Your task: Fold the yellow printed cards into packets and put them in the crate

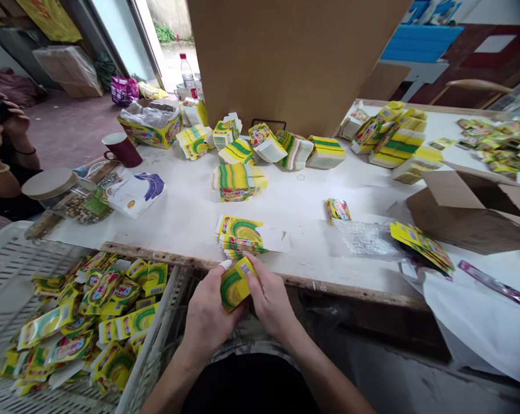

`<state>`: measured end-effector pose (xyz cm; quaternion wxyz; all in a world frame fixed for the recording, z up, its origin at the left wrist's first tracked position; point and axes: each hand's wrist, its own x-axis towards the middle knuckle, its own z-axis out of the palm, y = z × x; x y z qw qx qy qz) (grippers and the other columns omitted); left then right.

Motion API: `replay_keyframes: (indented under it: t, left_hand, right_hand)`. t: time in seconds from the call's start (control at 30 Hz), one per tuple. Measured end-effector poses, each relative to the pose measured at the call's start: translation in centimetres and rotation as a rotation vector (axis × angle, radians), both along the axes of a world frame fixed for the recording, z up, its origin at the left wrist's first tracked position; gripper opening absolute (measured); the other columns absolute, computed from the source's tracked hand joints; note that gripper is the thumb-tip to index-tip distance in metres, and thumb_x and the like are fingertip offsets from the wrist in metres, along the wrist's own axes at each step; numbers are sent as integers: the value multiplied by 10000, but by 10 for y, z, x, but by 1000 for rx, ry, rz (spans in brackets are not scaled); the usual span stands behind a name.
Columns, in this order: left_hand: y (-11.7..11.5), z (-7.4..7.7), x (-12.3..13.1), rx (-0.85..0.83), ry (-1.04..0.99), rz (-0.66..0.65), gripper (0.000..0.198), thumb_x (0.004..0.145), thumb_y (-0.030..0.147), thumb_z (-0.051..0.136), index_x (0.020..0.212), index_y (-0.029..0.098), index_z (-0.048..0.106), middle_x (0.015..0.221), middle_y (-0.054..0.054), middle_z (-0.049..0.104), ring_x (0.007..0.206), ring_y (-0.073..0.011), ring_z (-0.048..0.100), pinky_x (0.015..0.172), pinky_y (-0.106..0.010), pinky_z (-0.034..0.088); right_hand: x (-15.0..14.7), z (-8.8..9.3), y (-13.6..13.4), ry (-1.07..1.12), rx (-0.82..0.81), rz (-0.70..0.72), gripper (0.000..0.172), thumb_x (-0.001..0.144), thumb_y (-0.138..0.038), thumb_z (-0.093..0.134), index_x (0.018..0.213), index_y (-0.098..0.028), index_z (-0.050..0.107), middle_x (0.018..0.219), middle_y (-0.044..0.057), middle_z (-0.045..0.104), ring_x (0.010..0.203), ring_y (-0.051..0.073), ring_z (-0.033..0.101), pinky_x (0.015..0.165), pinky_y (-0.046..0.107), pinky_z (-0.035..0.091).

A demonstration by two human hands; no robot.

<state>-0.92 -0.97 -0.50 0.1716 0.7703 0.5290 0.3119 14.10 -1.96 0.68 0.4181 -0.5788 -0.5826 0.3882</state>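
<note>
Just in front of the table's near edge, a small yellow and green carton [234,285] is held between both hands. My left hand [208,307] wraps round its left side, with a white cover on one fingertip. My right hand [272,293] grips the right side, its thumb beside the barcode. Beyond my fingertips lies a fanned stack of flat yellow cartons [239,234] with white flaps pointing right. Farther back sits another bundle of flat cartons [236,183]. Whether anything is inside the held carton cannot be seen.
At lower left stands a white plastic crate [10,293] heaped with yellow cartons. The white table [286,198] carries more carton bundles, a lidded jar [76,195], a maroon mug [124,150] and an open cardboard box [462,201]. Another person's hand [16,118] holds a dark object at far left.
</note>
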Motion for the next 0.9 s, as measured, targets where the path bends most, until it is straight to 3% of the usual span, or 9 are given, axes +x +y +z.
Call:
replay_keyframes:
  t: [0.07, 0.13, 0.23, 0.3, 0.43, 0.57, 0.67, 0.8, 0.9]
  left_hand:
    - [1, 0, -7, -93, -205, 91, 561, 699, 369, 744, 1181, 195, 518, 1065, -102, 652, 951, -285, 646, 844, -422, 532]
    - [5, 3, -20, -82, -595, 233, 507, 717, 411, 730, 1148, 220, 545, 1077, -60, 634, 978, -241, 632, 904, -385, 512]
    - [15, 10, -43, -5, -1236, 389, 533, 835, 666, 439, 1154, 254, 546, 1198, -44, 589, 1143, -218, 567, 1047, -380, 423]
    - [20, 13, -52, -102, -1433, 435, 632, 842, 744, 259, 1115, 253, 548, 1261, -64, 558, 1235, -220, 513, 1094, -389, 376]
    - [20, 5, -40, -264, -1422, 472, 583, 841, 716, 355, 1119, 233, 528, 1258, -95, 552, 1192, -220, 542, 1016, -391, 450]
    - [10, -4, -5, -463, -1388, 258, 627, 768, 614, 619, 1235, 217, 487, 1268, -116, 539, 1128, -217, 557, 936, -345, 480]
    - [4, -1, 15, -475, -1365, 71, 745, 689, 623, 696, 1283, 240, 459, 1318, -114, 511, 1200, -268, 508, 980, -401, 457]
    - [4, 11, 29, -457, -1323, 95, 662, 743, 733, 497, 1109, 185, 564, 977, -124, 607, 955, -294, 606, 804, -438, 534]
    - [6, 15, 29, -358, -1222, 221, 665, 790, 772, 280, 992, 198, 548, 793, -66, 524, 792, -226, 577, 763, -388, 526]
  right_hand:
    - [1, 4, 7, 6, 54, 106, 489, 965, -287, 414, 1434, -163, 356, 1316, 142, 583, 1159, 232, 589, 1000, 395, 466]
    - [8, 7, 18, -19, 135, 106, 605, 937, -327, 495, 1472, -161, 266, 1310, 146, 567, 1132, 225, 585, 978, 382, 479]
    - [21, 5, 39, -335, 198, -174, 483, 895, -336, 568, 1332, -152, 474, 1216, 167, 566, 1107, 277, 549, 950, 456, 464]
    - [28, -1, 53, -532, 163, -276, 282, 873, -294, 595, 1116, -153, 621, 1122, 171, 576, 1059, 311, 539, 913, 511, 446]
    - [32, -8, 65, -597, 131, -272, 100, 831, -213, 627, 919, -167, 613, 981, 135, 601, 954, 301, 536, 845, 480, 442]
    - [31, 0, 54, -546, 120, -224, 116, 827, -190, 603, 907, -186, 519, 854, 58, 607, 803, 235, 566, 742, 372, 451]
    - [24, 10, 33, -330, 62, -19, 172, 805, -209, 624, 865, -210, 463, 757, -14, 560, 662, 164, 533, 611, 276, 417]
    - [5, 16, 3, 131, -76, 329, 223, 780, -246, 678, 795, -212, 458, 754, -29, 519, 674, 131, 479, 612, 240, 415]
    - [-10, 14, -8, 308, -129, 294, 294, 727, -283, 736, 845, -213, 476, 783, -29, 503, 702, 132, 477, 625, 236, 430]
